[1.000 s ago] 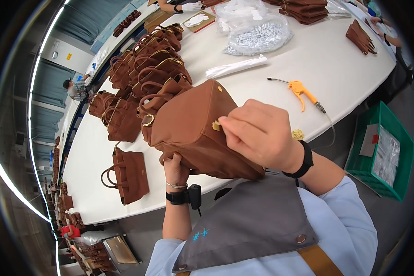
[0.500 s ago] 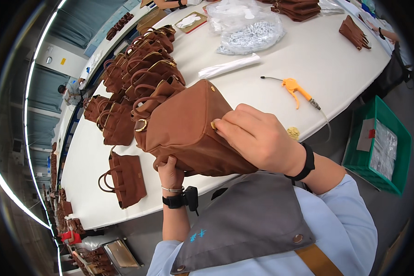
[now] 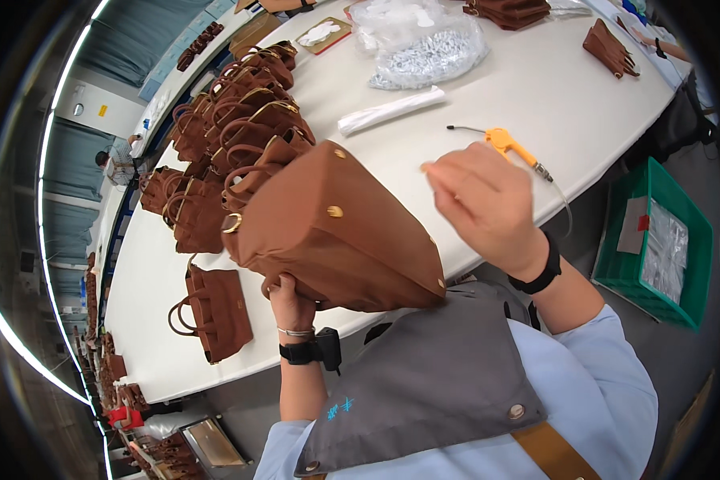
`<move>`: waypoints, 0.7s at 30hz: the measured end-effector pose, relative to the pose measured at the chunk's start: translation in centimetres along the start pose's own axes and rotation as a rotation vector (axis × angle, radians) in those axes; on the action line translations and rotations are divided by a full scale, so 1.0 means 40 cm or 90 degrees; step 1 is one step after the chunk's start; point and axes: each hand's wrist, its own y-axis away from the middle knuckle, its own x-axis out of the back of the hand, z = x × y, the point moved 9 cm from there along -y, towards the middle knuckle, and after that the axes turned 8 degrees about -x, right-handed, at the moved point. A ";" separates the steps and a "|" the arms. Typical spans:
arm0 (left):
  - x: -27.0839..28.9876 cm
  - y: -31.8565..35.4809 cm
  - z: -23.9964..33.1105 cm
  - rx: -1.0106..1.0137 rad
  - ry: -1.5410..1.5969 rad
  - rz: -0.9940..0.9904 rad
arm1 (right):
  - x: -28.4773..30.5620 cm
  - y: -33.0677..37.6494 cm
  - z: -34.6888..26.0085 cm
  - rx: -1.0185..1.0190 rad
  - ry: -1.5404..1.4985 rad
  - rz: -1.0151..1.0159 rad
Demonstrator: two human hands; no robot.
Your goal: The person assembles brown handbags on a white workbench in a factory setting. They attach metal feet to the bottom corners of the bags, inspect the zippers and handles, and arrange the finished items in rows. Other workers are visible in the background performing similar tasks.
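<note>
A brown leather handbag (image 3: 360,240) is tipped over against my body, so its base with several small gold studs faces up and right. My left hand (image 3: 292,298) grips it from below on the near left side, with most fingers hidden behind the leather. Off the bag's right side, my right hand (image 3: 488,196) is raised with its fingers pinched together. Whatever sits at those fingertips is too small to name. Behind the right hand, a yellow air blow gun (image 3: 510,146) lies on the white table (image 3: 536,88), its hose trailing toward the edge.
Rows of brown handbags (image 3: 248,104) stand on the left, and a smaller brown bag (image 3: 218,312) lies nearer. Farther back are a rolled white sheet (image 3: 392,110) and a clear plastic bag of small pieces (image 3: 432,52). A green crate (image 3: 684,292) stands right on the floor.
My right hand has come off the stud on the bag's base and moved up and right, still pinched. The bag has turned in my left hand, and more studs show.
</note>
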 end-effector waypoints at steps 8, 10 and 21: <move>0.015 0.007 -0.002 0.044 0.047 0.071 | -0.066 0.190 0.067 -0.141 -0.008 -0.137; 0.015 0.009 -0.003 0.047 0.049 0.080 | -0.067 0.208 0.073 -0.150 0.013 -0.137; -0.015 0.016 0.031 -0.003 0.076 -0.003 | -0.100 0.241 0.081 -0.175 -0.056 -0.248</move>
